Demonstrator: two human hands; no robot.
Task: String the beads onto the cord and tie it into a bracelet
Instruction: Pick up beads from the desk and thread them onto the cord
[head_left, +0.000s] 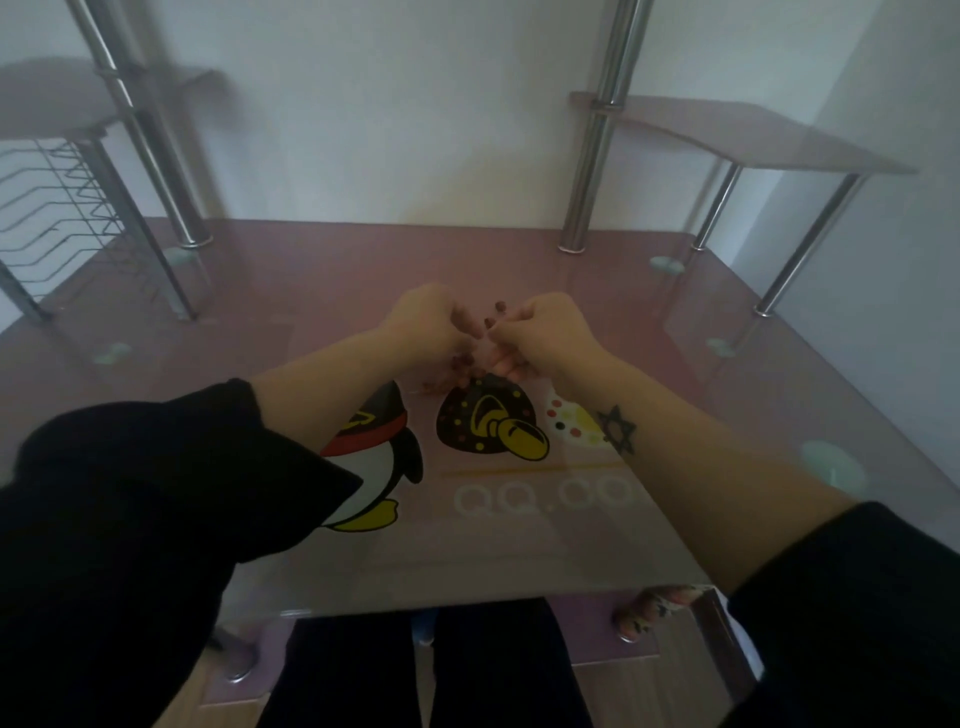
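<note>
Maroon beads (489, 323) — partly strung, we judge; our left hand (422, 323) and right hand (551, 328) both pinch them — tying remains.

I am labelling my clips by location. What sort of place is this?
Probably a room at home, at a desk: a pink glass top printed with a cartoon penguin, chrome posts carrying side shelves, and a wire rack on the left.

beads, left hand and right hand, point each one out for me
beads (501, 306), head view, on the dark red beads showing between the two hands
left hand (423, 322), head view, on the back of the hand
right hand (553, 330), head view, on the back of the hand
</note>
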